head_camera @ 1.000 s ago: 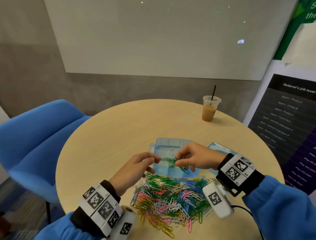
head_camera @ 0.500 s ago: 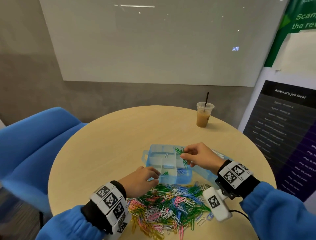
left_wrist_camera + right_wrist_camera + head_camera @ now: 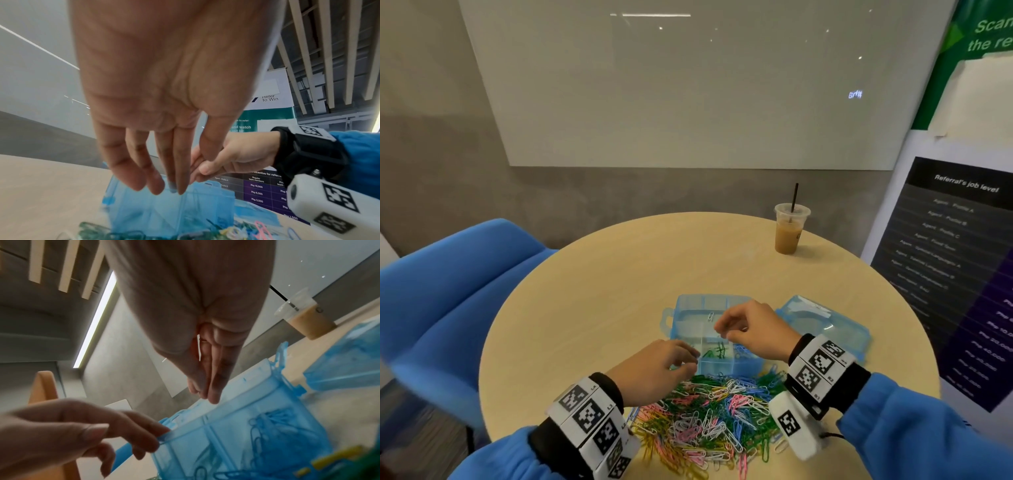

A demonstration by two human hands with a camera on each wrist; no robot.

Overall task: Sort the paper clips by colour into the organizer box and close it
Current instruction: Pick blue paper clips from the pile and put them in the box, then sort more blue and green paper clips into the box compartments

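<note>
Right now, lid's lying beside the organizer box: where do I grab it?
Likely the lid by its far rim, pinched from above on the right side with the right hand: it lies flat on the table, so only the raised rim gives the fingers purchase, and the organizer box crowds its left.

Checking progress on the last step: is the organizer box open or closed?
Open. The organizer box shows bare compartments with green clips inside, and its lid lies on the table to its right.
</note>
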